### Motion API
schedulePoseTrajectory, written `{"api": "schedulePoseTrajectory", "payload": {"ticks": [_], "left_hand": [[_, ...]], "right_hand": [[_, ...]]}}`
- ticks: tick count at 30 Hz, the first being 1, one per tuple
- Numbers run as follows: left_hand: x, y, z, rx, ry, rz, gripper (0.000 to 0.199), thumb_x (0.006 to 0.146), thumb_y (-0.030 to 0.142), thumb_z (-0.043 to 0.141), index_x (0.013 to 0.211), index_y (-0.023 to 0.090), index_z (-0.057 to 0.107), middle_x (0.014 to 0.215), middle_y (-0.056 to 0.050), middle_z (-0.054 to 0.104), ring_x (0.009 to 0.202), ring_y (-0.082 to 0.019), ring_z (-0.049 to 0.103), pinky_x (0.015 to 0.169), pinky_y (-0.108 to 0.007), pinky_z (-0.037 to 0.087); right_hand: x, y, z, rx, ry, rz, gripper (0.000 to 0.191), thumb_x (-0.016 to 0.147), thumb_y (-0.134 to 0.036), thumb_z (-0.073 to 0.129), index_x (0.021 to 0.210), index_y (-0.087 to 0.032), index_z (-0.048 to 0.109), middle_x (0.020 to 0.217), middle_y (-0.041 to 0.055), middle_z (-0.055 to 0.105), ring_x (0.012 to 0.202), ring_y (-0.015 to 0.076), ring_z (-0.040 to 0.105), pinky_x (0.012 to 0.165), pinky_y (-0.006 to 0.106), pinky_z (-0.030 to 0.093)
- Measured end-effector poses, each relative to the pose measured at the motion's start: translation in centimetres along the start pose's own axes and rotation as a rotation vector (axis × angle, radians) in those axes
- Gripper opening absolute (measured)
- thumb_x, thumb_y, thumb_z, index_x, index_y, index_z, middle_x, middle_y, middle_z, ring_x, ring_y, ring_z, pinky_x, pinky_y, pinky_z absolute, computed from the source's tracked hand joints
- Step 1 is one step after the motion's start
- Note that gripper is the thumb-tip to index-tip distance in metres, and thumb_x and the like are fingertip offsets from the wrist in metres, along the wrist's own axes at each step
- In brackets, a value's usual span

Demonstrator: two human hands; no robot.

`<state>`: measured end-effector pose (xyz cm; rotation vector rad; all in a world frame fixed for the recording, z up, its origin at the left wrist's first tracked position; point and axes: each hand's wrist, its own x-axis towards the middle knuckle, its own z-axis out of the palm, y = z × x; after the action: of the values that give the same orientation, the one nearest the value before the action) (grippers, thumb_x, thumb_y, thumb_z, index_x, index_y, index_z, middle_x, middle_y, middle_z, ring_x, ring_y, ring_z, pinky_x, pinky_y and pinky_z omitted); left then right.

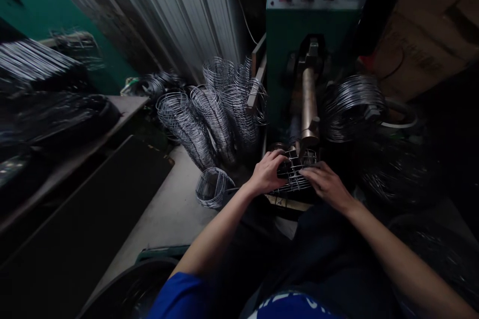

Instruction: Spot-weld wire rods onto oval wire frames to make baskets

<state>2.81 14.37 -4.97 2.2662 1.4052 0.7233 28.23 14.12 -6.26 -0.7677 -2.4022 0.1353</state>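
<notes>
My left hand [266, 172] grips the left side of a wire grid [294, 175], its thumb and fingers curled over the wires. At the grid's right side my right hand [329, 184] closes on the edge, fingers pressed together. The grid lies below the tip of a thick metal arm [309, 99], which juts out of a green machine [282, 35] resembling a spot welder. A pointed tip [300, 148] under that arm meets or nearly meets the wires; I cannot tell which. Beneath the grid, the lower part of the machine is mostly hidden.
Tall stacks of wire rings [213, 119] lean left of the machine, with a shorter stack [211, 188] on the floor. Coiled wire [354, 107] sits at the right. A bench [129, 104] holds dark bundles at left. Cardboard boxes [430, 40] stand back right.
</notes>
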Motion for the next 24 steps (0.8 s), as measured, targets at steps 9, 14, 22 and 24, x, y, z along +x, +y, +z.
{"api": "schedulePoseTrajectory", "payload": {"ticks": [9,14,22,24], "left_hand": [[1.7,-0.9,-0.7,0.012,0.006,0.003,0.049,0.065,0.027,0.085,0.110,0.025,0.065,0.134,-0.004,0.064,0.115,-0.029,0.062,0.096,-0.044,0.055],[2.5,-1.0,-0.8,0.007,0.049,0.022,0.050,0.067,0.027,0.084,0.112,0.024,0.063,0.137,-0.006,0.063,0.116,-0.028,0.062,0.097,-0.043,0.054],[4.2,-2.1,-1.4,0.051,0.026,0.005,0.048,0.067,0.029,0.085,0.109,0.023,0.063,0.133,-0.007,0.063,0.120,-0.031,0.061,0.101,-0.048,0.052],[4.7,-2.4,-1.5,0.039,0.026,0.006,0.046,0.066,0.027,0.086,0.106,0.023,0.063,0.133,-0.007,0.063,0.119,-0.031,0.061,0.102,-0.049,0.051]], "right_hand": [[1.3,-0.3,0.9,-0.082,0.147,0.198,0.008,0.101,-0.022,0.058,0.101,-0.022,0.066,0.092,0.0074,0.066,0.093,0.0256,0.059,0.085,0.041,0.055],[2.0,0.5,2.0,-0.054,0.256,0.295,0.014,0.101,-0.032,0.059,0.090,-0.023,0.062,0.093,0.0072,0.065,0.094,0.0266,0.060,0.087,0.043,0.053],[1.6,0.5,0.9,0.196,0.337,0.543,0.029,0.090,-0.049,0.073,0.097,-0.022,0.066,0.101,0.0080,0.068,0.096,0.0252,0.064,0.087,0.042,0.054],[1.0,0.5,0.4,0.426,0.374,0.653,0.036,0.083,-0.047,0.080,0.107,-0.022,0.067,0.110,0.0078,0.070,0.100,0.0235,0.066,0.088,0.040,0.056]]}}
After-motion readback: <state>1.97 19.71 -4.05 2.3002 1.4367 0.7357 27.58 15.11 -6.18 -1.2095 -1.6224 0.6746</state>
